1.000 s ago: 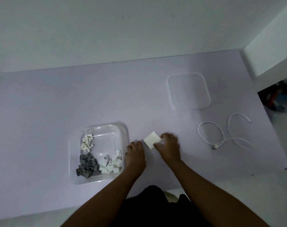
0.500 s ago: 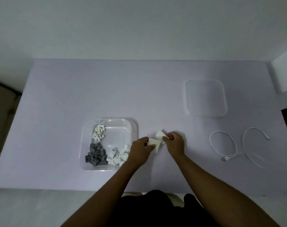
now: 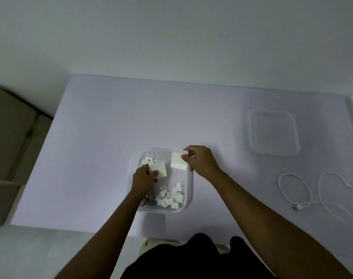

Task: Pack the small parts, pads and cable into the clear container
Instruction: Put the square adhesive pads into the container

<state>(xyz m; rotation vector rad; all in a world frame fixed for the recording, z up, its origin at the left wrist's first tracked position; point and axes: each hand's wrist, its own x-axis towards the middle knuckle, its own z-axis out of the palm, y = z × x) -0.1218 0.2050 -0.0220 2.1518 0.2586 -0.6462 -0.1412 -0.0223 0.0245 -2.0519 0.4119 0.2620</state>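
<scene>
Above the clear container point(image 3: 190, 190), which sits near the front edge of the table point(image 3: 131, 117), I see both hands busy, each with a white pad. The left hand point(image 3: 144, 178) comes in from the container's 9 o'clock side, thumb and fingers closed in a pinch on the corner of a single square pad point(image 3: 159, 170) held over the middle of the box. The right hand point(image 3: 200, 161) is at the 1 o'clock corner, its fingers curled and clamped on the edge of a thicker pad stack point(image 3: 178, 161) held over the far wall; I cannot tell whether it touches the rim. Inside, small white parts point(image 3: 170, 197) are heaped toward 5 o'clock, a few more white clips point(image 3: 146, 162) lie at 11 o'clock, and grey pieces point(image 3: 151, 200) are mostly hidden under the left wrist. The white cable point(image 3: 298, 207) lies loosely looped on the table at 3 o'clock, well apart from the container. The clear lid point(image 3: 273, 135) lies flat at 2 o'clock. A cardboard box point(image 3: 8, 148) stands off the table's left side.
</scene>
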